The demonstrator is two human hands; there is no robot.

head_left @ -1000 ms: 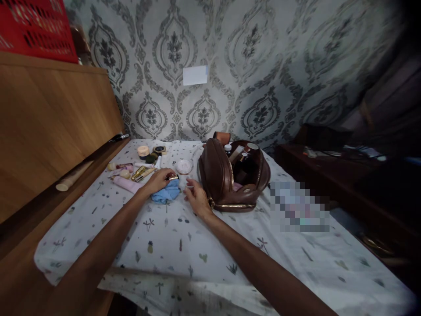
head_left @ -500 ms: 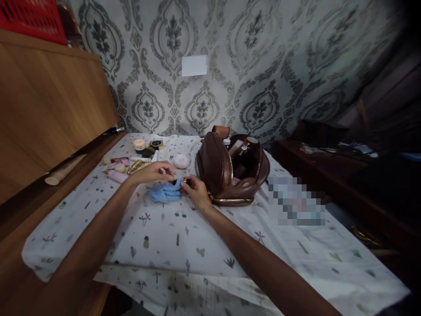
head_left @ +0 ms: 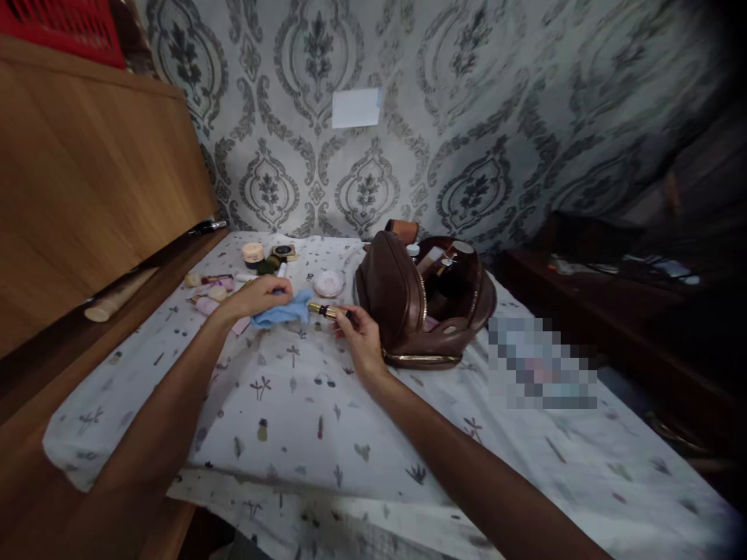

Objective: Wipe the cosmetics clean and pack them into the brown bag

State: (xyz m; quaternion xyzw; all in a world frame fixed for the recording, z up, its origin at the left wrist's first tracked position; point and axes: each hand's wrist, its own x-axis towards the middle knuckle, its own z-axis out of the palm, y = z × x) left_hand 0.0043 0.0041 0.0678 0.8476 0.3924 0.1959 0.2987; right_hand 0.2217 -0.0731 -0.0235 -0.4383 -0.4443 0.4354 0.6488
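Note:
My right hand (head_left: 360,334) pinches one end of a gold and black lipstick tube (head_left: 327,311), held level just above the printed sheet (head_left: 303,404). My left hand (head_left: 257,297) is closed on a crumpled light blue cloth (head_left: 284,310), whose free end reaches toward the tube. An open brown leather cosmetic bag (head_left: 402,299) with a gold zipper stands right of my right hand, with bottles and tubes upright inside it.
Several small cosmetics (head_left: 257,260) lie behind my left hand: round jars, a pink tube, a white compact (head_left: 329,283). A wooden headboard (head_left: 87,179) with a ledge runs along the left. A dark side table (head_left: 583,288) stands at the right, by patterned wallpaper.
The lipstick passed from my left hand to my right, which now holds it out to the right of the cloth. My left hand gripped the blue cloth and drew it slightly left.

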